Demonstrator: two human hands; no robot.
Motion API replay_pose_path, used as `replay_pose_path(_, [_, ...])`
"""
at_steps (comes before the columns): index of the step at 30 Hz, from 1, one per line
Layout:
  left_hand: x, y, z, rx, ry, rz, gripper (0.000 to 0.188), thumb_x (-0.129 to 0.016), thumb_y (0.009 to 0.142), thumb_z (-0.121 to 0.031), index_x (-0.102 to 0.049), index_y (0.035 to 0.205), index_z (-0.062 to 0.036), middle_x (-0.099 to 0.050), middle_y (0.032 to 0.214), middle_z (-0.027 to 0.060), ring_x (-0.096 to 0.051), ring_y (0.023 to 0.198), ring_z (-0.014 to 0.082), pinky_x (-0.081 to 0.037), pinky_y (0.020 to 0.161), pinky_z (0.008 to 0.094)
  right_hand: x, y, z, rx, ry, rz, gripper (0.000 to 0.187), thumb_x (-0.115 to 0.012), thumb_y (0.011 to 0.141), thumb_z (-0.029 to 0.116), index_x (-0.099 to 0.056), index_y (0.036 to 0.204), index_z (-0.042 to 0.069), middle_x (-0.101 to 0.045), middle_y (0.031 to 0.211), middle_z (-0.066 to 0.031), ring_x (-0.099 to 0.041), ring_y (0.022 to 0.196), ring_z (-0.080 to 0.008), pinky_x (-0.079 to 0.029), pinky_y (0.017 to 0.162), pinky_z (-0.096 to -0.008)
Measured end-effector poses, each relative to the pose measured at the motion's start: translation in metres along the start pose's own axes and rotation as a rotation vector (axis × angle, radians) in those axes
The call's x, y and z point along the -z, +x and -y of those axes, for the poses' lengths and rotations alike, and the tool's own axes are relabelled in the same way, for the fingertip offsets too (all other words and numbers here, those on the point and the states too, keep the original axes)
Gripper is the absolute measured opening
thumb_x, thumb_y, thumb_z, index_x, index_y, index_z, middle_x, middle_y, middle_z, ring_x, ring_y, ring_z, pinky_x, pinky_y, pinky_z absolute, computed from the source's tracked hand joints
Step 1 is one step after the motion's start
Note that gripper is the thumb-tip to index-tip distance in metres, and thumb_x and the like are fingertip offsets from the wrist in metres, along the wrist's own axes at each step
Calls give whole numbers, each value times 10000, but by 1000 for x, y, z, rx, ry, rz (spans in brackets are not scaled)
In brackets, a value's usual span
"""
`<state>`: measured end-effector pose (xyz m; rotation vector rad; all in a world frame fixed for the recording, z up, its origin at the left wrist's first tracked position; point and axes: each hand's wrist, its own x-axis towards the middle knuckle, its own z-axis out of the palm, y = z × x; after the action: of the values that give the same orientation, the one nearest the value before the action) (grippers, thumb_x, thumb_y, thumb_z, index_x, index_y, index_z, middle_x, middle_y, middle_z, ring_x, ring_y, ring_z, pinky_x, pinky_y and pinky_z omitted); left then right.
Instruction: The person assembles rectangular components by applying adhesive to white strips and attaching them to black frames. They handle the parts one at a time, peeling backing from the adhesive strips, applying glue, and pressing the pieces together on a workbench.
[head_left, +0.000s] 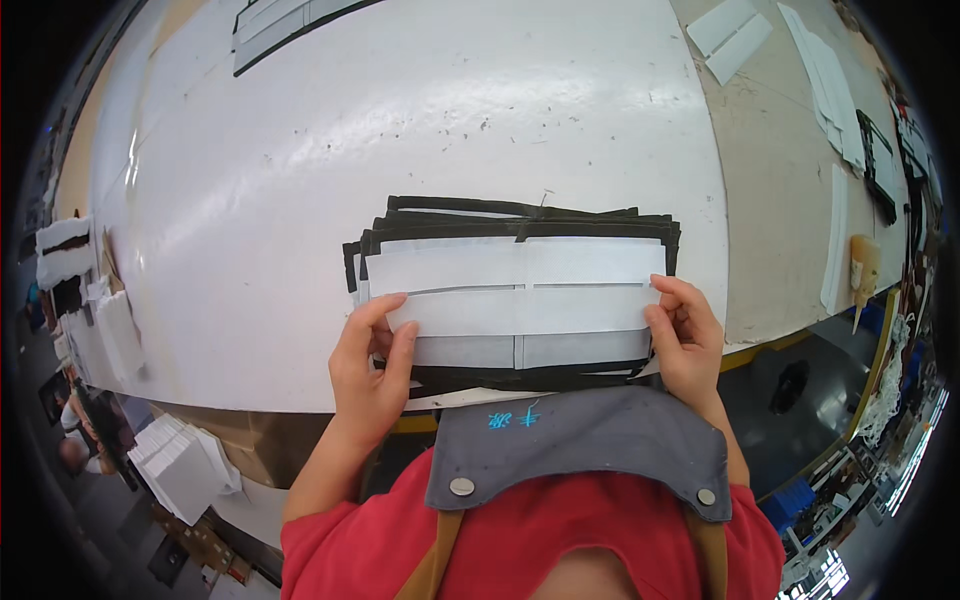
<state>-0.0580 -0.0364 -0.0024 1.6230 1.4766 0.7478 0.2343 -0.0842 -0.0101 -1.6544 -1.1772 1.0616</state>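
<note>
A stack of flat panels with black fabric edging point(600, 226) lies in front of me near the table's front edge. On its top panel rests a long white strip of card or board point(520, 313), lying crosswise. My left hand point(372, 362) pinches the strip's left end between thumb and fingers. At the other end my right hand point(688, 338) does the same, thumb below and index finger above. Below the strip shows a pale grey band point(465, 351) of the panel, split by a narrow upright line. The curled fingers of both hands are partly hidden.
Another black-edged panel point(300, 22) lies at the far left of the white table point(450, 130). To the right are white pieces point(825, 85) and a yellowish bottle with a pointed tip point(864, 265). White sheets point(180, 465) are stacked at the lower left.
</note>
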Motion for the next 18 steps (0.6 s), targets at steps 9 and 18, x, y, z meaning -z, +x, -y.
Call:
replay_pose_path(9, [0, 11, -3, -49, 113, 61, 326, -568, 809, 40, -560, 1129, -20, -421, 756, -2, -363, 577, 33, -331, 507, 156, 0, 7, 4, 97, -170, -9, 282, -591, 784, -43, -620, 1055, 31, -453, 682, -3, -390, 577, -74, -322, 513, -205])
replay_pose_path(18, [4, 12, -7, -2, 124, 86, 343, -587, 803, 17, -564, 1141, -33, -417, 722, 12, -376, 562, 64, -346, 500, 183, -3, 10, 10, 99, -269, -5, 265, -587, 769, -55, -640, 1016, 24, -501, 696, -22, -424, 577, -87, -336, 510, -211])
